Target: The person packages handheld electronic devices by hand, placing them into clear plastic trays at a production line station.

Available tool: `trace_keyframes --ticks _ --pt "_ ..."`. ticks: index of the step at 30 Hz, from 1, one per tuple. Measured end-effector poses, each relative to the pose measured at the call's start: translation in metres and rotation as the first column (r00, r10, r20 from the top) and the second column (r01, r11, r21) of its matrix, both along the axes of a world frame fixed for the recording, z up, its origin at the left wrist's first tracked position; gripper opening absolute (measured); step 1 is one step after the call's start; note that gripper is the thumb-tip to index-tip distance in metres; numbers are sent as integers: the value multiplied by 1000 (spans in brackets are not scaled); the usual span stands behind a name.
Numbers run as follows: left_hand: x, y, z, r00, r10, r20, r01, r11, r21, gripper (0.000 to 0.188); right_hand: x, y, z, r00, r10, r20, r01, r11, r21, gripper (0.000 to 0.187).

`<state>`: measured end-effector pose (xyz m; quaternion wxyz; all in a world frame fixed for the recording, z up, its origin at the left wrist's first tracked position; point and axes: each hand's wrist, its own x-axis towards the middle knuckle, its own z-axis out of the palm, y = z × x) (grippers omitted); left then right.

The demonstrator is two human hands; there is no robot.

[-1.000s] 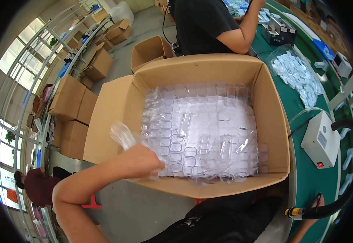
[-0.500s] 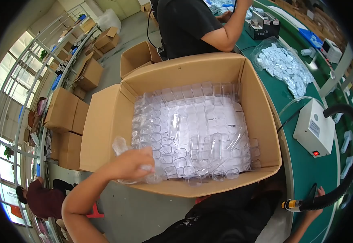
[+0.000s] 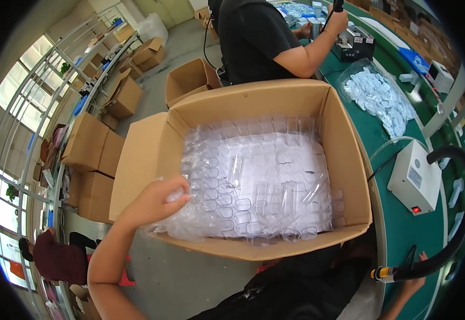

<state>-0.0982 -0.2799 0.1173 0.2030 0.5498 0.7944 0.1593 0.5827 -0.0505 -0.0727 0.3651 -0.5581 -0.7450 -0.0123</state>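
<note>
Left hand (image 3: 157, 201) pinches the clear plastic liner (image 3: 189, 226) at the cardboard box (image 3: 344, 154) near-left corner. Clear tubes (image 3: 264, 186) fill the box wall to wall. Right hand (image 3: 415, 277) grips a black hose (image 3: 446, 250) at the desk's (image 3: 403, 234) near edge.

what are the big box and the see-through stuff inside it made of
Big box: corrugated cardboard by the look, matte brown with folded flaps. Trays inside: probably thin clear plastic, glossy, with moulded pockets catching glare. The left hand grips a crinkled clear edge, which looks like soft film.

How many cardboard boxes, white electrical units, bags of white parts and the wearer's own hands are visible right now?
Open cardboard boxes: 2, the large box and the small box
Closed stacked boxes at left: 4 clear
White control box: 1
Bag of white parts: 1
Own hands: 2, left hand, right hand
Total: 10
</note>
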Motion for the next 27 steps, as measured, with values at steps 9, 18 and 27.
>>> trace_keyframes --ticks 9,18,27 --pt "5 4 -71 897 -399 -189 289 854 -432 24 25 3 -18 997 79 20 -78 995 -61 36" --pt "-4 6 -77 892 -360 -274 249 896 -368 26 21 -6 -8 997 74 4 -73 991 -108 36" --pt "-10 -1 -69 933 -291 -213 224 930 -291 19 16 -7 -7 998 55 -20 -57 988 -143 41"
